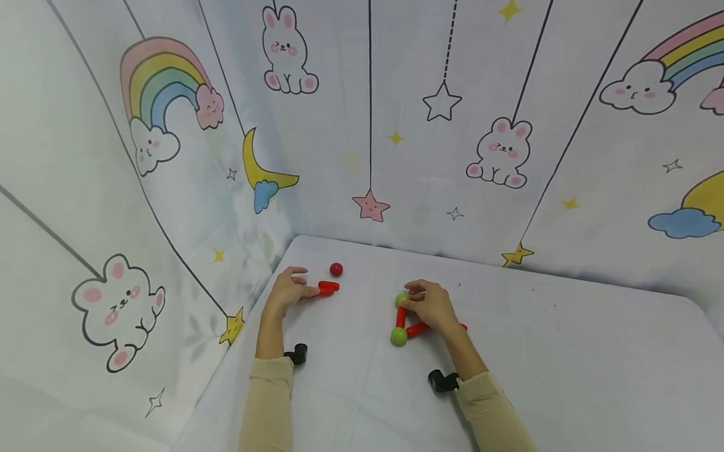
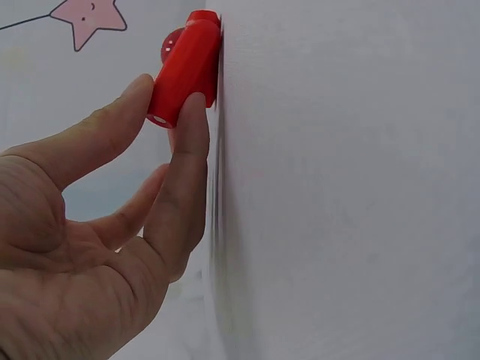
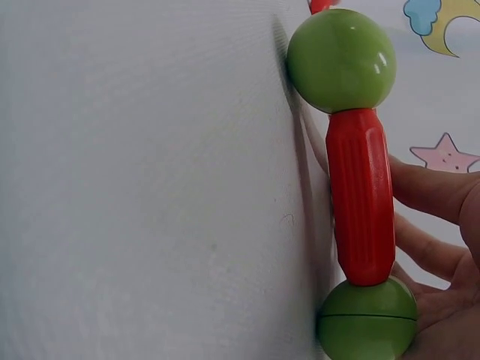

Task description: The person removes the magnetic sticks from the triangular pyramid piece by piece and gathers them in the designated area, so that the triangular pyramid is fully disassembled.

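My left hand (image 1: 288, 290) pinches a red rod (image 2: 184, 71) between thumb and fingertips, low over the table. Just behind that rod another red one (image 1: 329, 285) lies, with a small red ball (image 1: 336, 270) beyond. My right hand (image 1: 431, 304) bends over a joined shape of green balls and red rods, thumb and fingers around the far green ball (image 1: 401, 300). A red rod (image 1: 401, 317) links this ball to a nearer green ball (image 1: 398, 336). From there a curved red rod (image 3: 361, 199) runs to a third green ball (image 3: 367, 322), which my hand covers in the head view.
The white table (image 1: 354, 401) carries everything. A printed cloth (image 1: 341, 151) with rabbits, stars and rainbows hangs behind it and along its left side. Past my right hand a red end (image 1: 463, 327) sticks out. Black wrist cameras (image 1: 443, 381) sit at both cuffs.
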A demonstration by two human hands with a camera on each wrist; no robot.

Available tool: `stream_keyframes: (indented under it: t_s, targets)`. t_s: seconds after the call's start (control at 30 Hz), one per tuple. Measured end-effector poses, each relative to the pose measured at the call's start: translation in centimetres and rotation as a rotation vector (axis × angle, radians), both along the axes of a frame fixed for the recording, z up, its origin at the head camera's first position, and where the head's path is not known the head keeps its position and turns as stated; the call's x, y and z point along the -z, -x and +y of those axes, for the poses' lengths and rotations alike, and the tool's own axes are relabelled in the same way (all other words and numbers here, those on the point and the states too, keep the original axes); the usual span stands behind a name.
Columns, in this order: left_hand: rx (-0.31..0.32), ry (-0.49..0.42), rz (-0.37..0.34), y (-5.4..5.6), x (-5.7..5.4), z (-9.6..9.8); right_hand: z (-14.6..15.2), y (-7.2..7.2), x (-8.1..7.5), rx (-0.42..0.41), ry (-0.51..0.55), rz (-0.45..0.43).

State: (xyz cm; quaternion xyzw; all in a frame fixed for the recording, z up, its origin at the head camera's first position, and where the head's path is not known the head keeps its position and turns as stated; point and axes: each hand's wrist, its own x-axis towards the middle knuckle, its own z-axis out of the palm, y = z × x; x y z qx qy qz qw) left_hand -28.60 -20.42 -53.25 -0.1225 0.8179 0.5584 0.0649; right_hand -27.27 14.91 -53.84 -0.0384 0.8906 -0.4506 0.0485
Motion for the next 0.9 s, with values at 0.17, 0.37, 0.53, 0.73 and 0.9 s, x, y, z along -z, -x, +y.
stream_keyframes:
  t_s: [0.17,0.37,0.53,0.73,0.9]
  targets:
    - [-0.001,0.034,0.011,0.3,0.3,0.1,0.1,0.1,0.1,-0.003,0.0,0.008]
    - [-0.008,0.065,0.037,0.6,0.6,0.7,0.1,0.0,0.2,0.004,0.001,0.018]
    - [-0.014,0.073,0.035,0.7,0.8,1.0,0.0,-0.2,0.2,0.006,0.005,0.006]
    - [-0.023,0.063,0.044,0.9,0.9,1.1,0.1,-0.1,0.3,0.014,-0.006,0.004]
    - [-0.036,0.023,0.033,0.9,0.7,1.2,0.0,0.0,0.3,0.013,0.015,0.008]
